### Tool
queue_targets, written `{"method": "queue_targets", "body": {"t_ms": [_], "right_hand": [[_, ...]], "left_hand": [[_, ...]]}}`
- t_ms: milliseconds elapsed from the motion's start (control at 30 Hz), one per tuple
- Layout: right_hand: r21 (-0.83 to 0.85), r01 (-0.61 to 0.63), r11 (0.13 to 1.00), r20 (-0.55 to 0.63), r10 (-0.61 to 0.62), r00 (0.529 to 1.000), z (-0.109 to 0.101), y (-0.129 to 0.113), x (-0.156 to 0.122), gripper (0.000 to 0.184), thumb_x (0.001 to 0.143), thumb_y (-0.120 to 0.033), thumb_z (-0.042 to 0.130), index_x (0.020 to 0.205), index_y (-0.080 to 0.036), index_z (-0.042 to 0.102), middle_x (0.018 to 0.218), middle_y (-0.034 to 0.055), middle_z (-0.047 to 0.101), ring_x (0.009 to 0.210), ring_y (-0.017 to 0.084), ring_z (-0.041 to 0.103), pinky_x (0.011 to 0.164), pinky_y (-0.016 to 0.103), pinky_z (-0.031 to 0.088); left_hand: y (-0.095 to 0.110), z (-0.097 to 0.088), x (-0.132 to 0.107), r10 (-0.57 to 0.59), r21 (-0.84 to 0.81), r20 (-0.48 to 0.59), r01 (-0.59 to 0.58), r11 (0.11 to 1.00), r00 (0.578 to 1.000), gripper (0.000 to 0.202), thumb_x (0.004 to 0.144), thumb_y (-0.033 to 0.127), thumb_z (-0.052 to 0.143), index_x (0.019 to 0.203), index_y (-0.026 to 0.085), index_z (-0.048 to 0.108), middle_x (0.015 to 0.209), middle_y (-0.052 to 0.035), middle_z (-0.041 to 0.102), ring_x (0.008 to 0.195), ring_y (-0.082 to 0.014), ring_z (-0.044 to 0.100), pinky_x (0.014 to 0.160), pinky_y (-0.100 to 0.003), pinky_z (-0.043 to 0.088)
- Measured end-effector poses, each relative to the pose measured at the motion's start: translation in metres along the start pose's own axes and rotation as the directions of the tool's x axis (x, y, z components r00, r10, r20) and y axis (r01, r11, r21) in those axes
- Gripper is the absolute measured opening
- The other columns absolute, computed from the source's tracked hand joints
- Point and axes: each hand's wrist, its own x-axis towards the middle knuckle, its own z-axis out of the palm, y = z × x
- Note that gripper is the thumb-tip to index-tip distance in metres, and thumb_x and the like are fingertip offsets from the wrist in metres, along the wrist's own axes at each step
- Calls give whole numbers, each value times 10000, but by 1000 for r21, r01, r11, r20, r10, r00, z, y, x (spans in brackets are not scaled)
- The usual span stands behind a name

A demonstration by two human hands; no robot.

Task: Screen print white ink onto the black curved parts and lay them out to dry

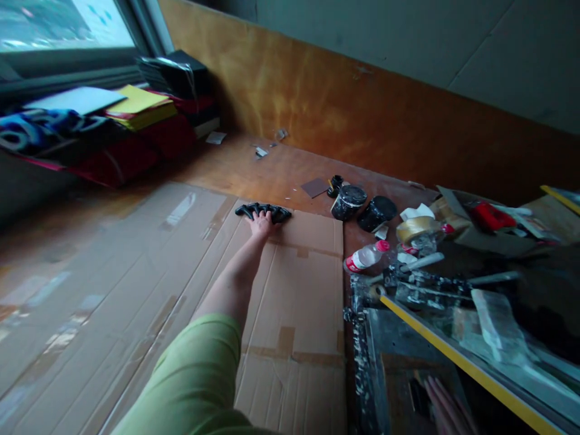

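Note:
My left hand (261,225) reaches far forward, its fingers closed over a row of several black, rounded pieces (281,214) at the far edge of the flattened cardboard (312,290). What kind of pieces they are I cannot make out. My right hand (446,406) is low at the right, blurred, with its fingers stretched out. Just left of those fingers is a black block-like object (419,399) over a brown board (394,377). Whether the hand touches that object is unclear.
Right of the cardboard stand a red-capped plastic bottle (366,257), two black-smeared tubs (348,202) and a roll of tape (417,229). A long yellow-edged bar (453,353) slants above my right hand. Stacked coloured sheets (145,109) sit by the window, and a wooden panel (317,90) rises behind.

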Motion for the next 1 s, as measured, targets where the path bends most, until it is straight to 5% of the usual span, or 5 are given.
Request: {"method": "queue_targets", "body": {"t_ms": [200, 400, 667, 867, 1000], "right_hand": [[-67, -27, 997, 54, 31, 998, 5, -12, -10, 495, 899, -228, 437, 1366, -287, 588, 1294, 35, 671, 1177, 218, 636, 1119, 367, 389], [-2, -100, 995, 25, 100, 995, 11, -19, -6, 518, 943, -175, 407, 1451, -233, 485, 1367, 76, 619, 1272, 235, 572, 1124, 409, 380], [127, -158, 979, 25, 157, 987, 16, -30, 1, 508, 972, -139, 372, 1465, -213, 465, 1405, 83, 586, 1329, 227, 513, 1144, 429, 348], [292, -148, 945, 66, 134, 989, 10, -21, 14, 465, 989, -212, 400, 1444, -203, 495, 1425, 95, 565, 1347, 233, 489, 1142, 442, 351], [397, 26, 917, 134, -87, 987, 4, -12, 32, 572, 973, -364, 498, 1501, -167, 396, 1542, 118, 415, 1442, 254, 358, 1197, 499, 256]], "left_hand": [[-16, 23, -70, 81, -49, -130, -89, 995, 988, 759, 903, 543, 471, 1552, 185, 310, 1655, -153, 141, 1515, -370, 79, 1160, -662, 79], [-33, 42, -162, 87, -104, -161, -104, 989, 983, 714, 931, 497, 425, 1512, 86, 359, 1621, -192, 242, 1515, -339, 134, 1205, -532, 145], [-25, 37, -258, -57, -168, -99, 39, 985, 994, 690, 874, 400, 540, 1438, 28, 398, 1498, -278, 416, 1433, -380, 336, 1142, -541, 285], [56, 9, -328, -213, -418, -19, 185, 889, 977, 598, 879, 458, 547, 1376, 134, 475, 1298, -218, 615, 1210, -328, 589, 986, -481, 466], [156, -43, -366, -140, -792, 59, 132, 595, 988, 592, 877, 549, 529, 1343, 187, 479, 937, -81, 715, 832, -179, 685, 777, -334, 550]]}}
